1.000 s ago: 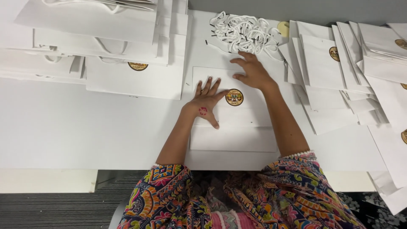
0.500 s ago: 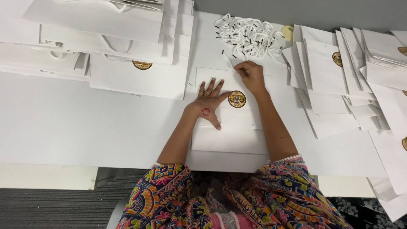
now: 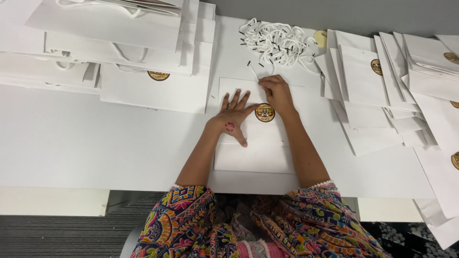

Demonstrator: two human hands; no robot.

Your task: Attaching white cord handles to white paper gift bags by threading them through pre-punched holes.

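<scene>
Head cam, looking straight down at a white table [image 3: 71, 143]. A flat white paper bag [image 3: 253, 143] lies dead centre in front of the person, with a round gold sticker [image 3: 265, 112] on its upper half.

The left hand [image 3: 233, 119] is pressed flat on the bag just left of the sticker, fingers spread wide, so its grip is apart and clamped on nothing. There's a small red mark on the back of it.

The right hand [image 3: 277, 93] sits at the bag's top edge, just above the sticker, fingers pinched together on a white cord handle [image 3: 253, 72] with a black tip, which runs up and left from the fingertips.

Just beyond it is a tangled pile of white cord handles [image 3: 275, 43]. Stacks of finished bags [image 3: 119, 52] fill the far left, and a fanned-out spread of flat bags [image 3: 382, 95] runs down the right side.
</scene>
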